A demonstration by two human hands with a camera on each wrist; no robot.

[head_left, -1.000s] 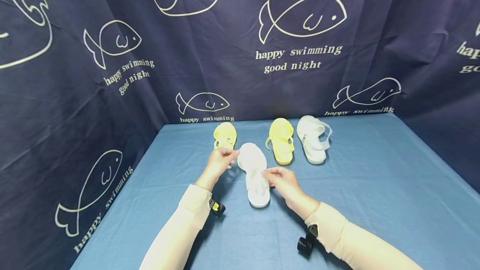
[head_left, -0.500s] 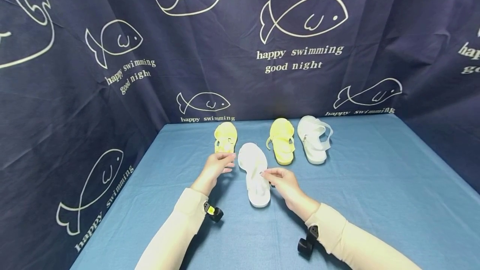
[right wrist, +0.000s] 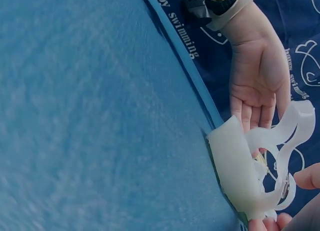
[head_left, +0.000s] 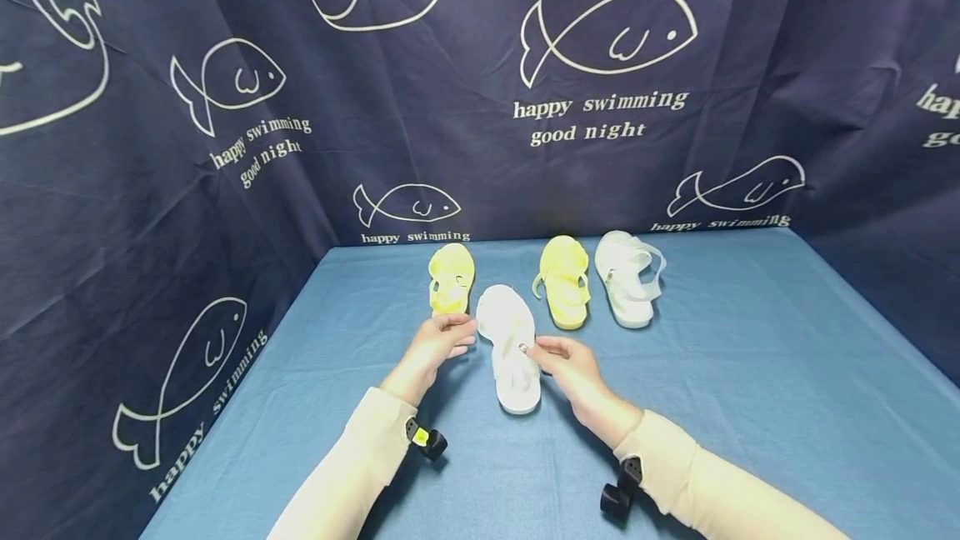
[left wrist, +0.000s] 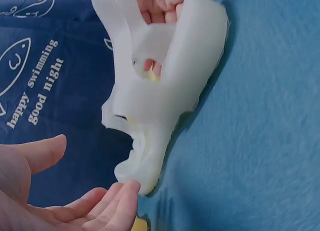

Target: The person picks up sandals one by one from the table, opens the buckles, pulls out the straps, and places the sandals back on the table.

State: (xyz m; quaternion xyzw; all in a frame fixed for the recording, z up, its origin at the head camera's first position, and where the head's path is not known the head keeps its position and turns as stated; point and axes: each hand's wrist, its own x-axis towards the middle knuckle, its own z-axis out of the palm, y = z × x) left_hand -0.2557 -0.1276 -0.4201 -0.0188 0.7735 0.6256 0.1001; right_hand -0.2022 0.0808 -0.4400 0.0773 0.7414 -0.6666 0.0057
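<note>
A white sandal [head_left: 506,319] lies on the blue cloth between my hands, toe pointing away from me. At its right side is my right hand [head_left: 573,369], the thumb tip just beside the strap's small metal buckle [head_left: 523,348]. In the right wrist view, that thumb [right wrist: 307,177] is slightly apart from the buckle, while the fingers lie low against the sandal [right wrist: 232,166]. My left hand [head_left: 433,348] is by the sandal's left side. The left wrist view shows its thumb and fingers [left wrist: 112,206] spread apart, fingertips close to the toe; contact is unclear.
A yellow sandal [head_left: 452,273] lies just beyond my left hand. Further back on the right are another yellow sandal [head_left: 564,277] and a white sandal [head_left: 622,273] with its strap standing up. A dark blue printed curtain [head_left: 480,140] hangs behind the cloth-covered table [head_left: 720,373].
My left hand has moved off the white sandal's toe edge, back and slightly down. My right thumb has eased away from the strap, uncovering the buckle. The sandals stay in place.
</note>
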